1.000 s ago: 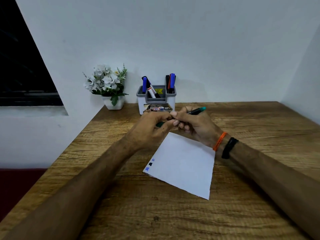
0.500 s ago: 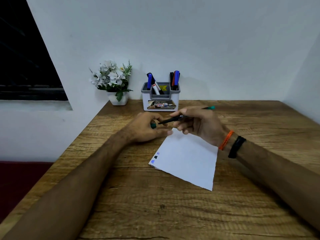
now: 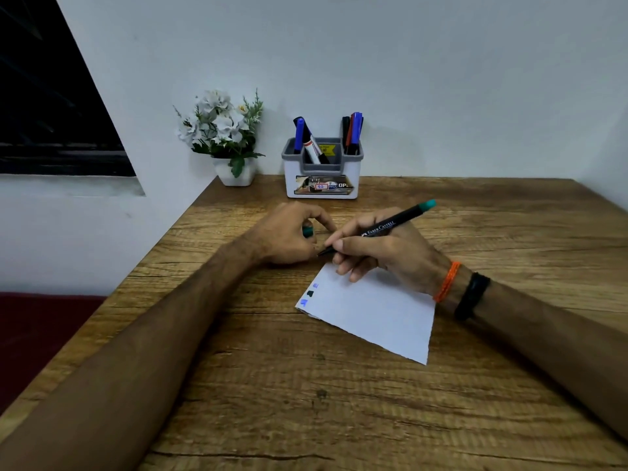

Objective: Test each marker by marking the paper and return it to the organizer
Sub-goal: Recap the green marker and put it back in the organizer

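Grainy wood table [image 3: 373, 419], matt white paper [image 3: 380, 314]

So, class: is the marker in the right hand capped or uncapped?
Uncapped: the marker shows its bare tip, and the left hand holds the green cap.

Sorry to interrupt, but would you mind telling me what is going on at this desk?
A person is testing markers on paper. The right hand holds an uncapped green Faber-Castell marker, tip down near the top edge of the white sheet. The left hand grips the green cap. Three small test marks already sit along the sheet's left edge. More markers stand in the white organizer by the wall.
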`<state>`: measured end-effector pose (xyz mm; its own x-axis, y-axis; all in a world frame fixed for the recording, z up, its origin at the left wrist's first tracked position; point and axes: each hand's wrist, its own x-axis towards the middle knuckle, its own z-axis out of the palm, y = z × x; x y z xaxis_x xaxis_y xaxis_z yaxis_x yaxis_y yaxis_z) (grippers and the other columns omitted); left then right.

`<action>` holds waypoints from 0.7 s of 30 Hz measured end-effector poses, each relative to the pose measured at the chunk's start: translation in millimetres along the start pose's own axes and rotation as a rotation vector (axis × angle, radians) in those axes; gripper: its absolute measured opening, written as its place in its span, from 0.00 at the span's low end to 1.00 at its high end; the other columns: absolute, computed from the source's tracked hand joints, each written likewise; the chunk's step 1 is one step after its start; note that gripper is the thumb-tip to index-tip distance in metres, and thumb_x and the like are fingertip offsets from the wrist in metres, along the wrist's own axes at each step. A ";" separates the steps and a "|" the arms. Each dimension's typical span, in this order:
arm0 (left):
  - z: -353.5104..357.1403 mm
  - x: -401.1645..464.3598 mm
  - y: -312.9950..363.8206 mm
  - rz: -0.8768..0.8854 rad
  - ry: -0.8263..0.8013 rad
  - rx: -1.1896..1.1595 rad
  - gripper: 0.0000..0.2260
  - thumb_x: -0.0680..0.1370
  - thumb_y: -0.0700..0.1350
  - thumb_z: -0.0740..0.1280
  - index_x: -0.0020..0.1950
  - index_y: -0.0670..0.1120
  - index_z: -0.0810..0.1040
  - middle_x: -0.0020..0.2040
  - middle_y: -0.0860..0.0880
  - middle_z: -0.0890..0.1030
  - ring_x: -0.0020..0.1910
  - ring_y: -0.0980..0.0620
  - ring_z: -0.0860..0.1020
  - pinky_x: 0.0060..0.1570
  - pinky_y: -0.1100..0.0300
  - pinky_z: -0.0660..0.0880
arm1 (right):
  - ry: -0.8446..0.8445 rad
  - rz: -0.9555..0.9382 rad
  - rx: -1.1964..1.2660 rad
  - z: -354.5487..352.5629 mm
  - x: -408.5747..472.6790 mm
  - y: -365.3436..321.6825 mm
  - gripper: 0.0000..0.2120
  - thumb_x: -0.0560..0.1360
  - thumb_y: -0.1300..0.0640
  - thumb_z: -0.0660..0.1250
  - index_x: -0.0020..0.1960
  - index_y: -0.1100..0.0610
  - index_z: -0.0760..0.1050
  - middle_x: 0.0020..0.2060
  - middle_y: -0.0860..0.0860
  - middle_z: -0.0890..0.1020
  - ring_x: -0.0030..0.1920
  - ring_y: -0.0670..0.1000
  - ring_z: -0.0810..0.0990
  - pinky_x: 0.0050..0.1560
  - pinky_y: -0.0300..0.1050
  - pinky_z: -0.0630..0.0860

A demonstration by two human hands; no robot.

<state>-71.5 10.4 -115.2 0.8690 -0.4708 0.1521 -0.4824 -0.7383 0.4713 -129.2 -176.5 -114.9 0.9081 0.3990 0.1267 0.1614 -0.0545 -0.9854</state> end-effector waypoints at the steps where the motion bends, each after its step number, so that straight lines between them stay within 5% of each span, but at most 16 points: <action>1: 0.2 0.4 0.0 -0.002 0.001 0.006 0.13 0.71 0.42 0.73 0.55 0.51 0.81 0.35 0.62 0.74 0.31 0.63 0.72 0.32 0.67 0.66 | -0.007 0.005 -0.007 1.6 -1.3 0.3 0.05 0.75 0.69 0.68 0.47 0.64 0.82 0.34 0.57 0.84 0.32 0.51 0.84 0.30 0.39 0.80; 7: 2.0 1.1 -2.0 -0.027 -0.026 -0.062 0.14 0.70 0.48 0.75 0.54 0.52 0.81 0.29 0.58 0.73 0.25 0.62 0.70 0.35 0.61 0.71 | 0.030 -0.004 -0.153 7.9 -5.9 9.3 0.05 0.75 0.70 0.67 0.45 0.67 0.82 0.32 0.58 0.84 0.29 0.50 0.83 0.30 0.42 0.80; 21: -2.6 3.0 -6.4 -0.032 -0.140 -0.105 0.19 0.68 0.50 0.77 0.57 0.54 0.78 0.32 0.56 0.74 0.30 0.58 0.71 0.38 0.59 0.73 | 0.077 0.011 -0.243 10.9 -6.0 11.5 0.03 0.74 0.67 0.70 0.44 0.65 0.83 0.31 0.58 0.84 0.28 0.50 0.82 0.27 0.39 0.76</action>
<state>-65.5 15.0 -115.5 0.8564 -0.5161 0.0162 -0.4342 -0.7028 0.5635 -137.1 -169.6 -128.2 0.9356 0.3267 0.1341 0.2316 -0.2808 -0.9314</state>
